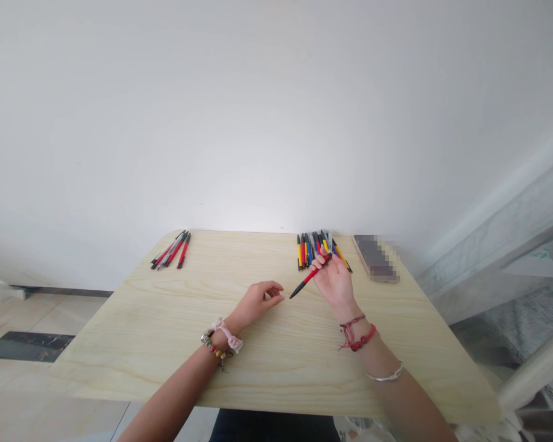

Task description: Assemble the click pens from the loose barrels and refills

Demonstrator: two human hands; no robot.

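My right hand is closed around the rear end of a red pen with a black grip, its tip pointing down and to the left. Just left of that tip is my left hand, palm turned inward, fingers curved and a little apart, with nothing in it. Behind my right hand lies a row of yellow, red and blue pens, partly hidden by the fingers. A smaller group of red and grey pens rests at the far left of the table.
The pale wooden table stands against a white wall. A dark flat device, partly pixelated, lies at the back right. A pale post slants beyond the table's right edge.
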